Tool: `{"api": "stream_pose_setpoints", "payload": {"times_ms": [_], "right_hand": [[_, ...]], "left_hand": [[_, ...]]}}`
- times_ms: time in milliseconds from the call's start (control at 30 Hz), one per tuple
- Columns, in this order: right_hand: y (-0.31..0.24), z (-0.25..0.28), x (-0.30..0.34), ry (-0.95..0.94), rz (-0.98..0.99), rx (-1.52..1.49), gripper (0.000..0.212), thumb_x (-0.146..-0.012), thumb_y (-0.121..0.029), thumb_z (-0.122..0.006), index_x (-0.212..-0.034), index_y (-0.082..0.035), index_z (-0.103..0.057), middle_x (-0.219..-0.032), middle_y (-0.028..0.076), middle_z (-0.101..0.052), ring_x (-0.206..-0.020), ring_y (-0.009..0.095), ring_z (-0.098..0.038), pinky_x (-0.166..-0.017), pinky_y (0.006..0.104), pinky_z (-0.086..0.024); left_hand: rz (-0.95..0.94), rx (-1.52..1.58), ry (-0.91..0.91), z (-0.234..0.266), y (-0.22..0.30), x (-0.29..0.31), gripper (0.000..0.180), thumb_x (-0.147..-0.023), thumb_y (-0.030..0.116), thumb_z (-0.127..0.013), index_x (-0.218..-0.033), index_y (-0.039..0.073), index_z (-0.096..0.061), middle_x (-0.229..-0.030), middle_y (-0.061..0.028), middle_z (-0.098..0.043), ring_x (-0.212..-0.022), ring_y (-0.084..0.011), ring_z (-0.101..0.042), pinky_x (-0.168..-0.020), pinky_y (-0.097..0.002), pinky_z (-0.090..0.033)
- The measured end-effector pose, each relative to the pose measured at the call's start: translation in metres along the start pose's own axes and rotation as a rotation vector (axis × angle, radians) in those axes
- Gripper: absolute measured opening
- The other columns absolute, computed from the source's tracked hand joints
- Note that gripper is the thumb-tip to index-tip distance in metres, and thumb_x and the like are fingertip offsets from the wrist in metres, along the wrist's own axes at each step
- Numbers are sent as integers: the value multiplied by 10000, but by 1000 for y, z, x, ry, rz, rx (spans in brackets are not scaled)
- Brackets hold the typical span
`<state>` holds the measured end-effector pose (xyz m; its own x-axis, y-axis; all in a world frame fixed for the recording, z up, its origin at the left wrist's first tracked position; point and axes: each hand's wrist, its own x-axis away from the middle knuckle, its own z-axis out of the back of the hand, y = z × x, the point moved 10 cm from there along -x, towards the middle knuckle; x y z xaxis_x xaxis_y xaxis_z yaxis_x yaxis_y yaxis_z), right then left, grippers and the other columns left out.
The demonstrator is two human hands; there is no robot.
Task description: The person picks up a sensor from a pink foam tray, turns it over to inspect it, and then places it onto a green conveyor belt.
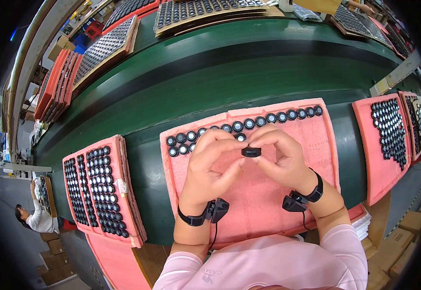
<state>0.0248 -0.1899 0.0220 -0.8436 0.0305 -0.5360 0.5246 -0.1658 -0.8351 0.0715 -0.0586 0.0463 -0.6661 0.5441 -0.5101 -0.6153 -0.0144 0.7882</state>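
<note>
Between my fingertips a small round black part point(251, 152) is held edge-on above a pink foam sheet point(287, 193). My left hand point(213, 166) pinches it from the left with thumb and index finger. From the other side my right hand point(283, 157) closes on it in the same way. Along the sheet's far edge runs a row of black round parts with pale centres point(281, 116). A shorter second row starts at the left, partly hidden behind my left hand. Both wrists wear black straps with small black devices.
Foam trays full of similar parts stand at the left point(102, 188) and at the right point(389, 130). Beyond my sheet runs a green conveyor belt point(230, 72), with more loaded trays point(205, 14) past it. Another person point(41, 220) works far left. Cardboard boxes point(396, 246) sit lower right.
</note>
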Motion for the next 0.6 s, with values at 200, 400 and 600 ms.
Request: {"api": "stream_pose_setpoints", "payload": {"times_ms": [200, 400, 600], "right_hand": [[-18, 1, 2, 65, 150, 263, 381, -666, 82, -696, -1013, -62, -631, -965, 82, -593, -875, 242, -600, -756, 352, -499], [-26, -4, 3, 80, 245, 398, 432, -622, 105, -679, -1008, -82, -633, -942, 79, -567, -825, 250, -581, -672, 350, -487], [-22, -1, 4, 105, 248, 380, 418, -626, 108, -676, -992, -90, -636, -949, 77, -566, -832, 253, -577, -676, 352, -485]], "left_hand": [[45, -31, -59, -10, -3, -1, 380, -677, 88, -796, -1024, 3, -667, -986, -109, -624, -942, -246, -595, -848, -348, -476], [12, -71, -51, -11, -2, -1, 408, -659, 86, -819, -1027, 15, -658, -979, -116, -627, -928, -277, -605, -836, -371, -481], [-4, -80, -44, -8, 0, -2, 394, -663, 59, -816, -1021, 18, -655, -973, -118, -624, -915, -290, -606, -827, -375, -481]]}}
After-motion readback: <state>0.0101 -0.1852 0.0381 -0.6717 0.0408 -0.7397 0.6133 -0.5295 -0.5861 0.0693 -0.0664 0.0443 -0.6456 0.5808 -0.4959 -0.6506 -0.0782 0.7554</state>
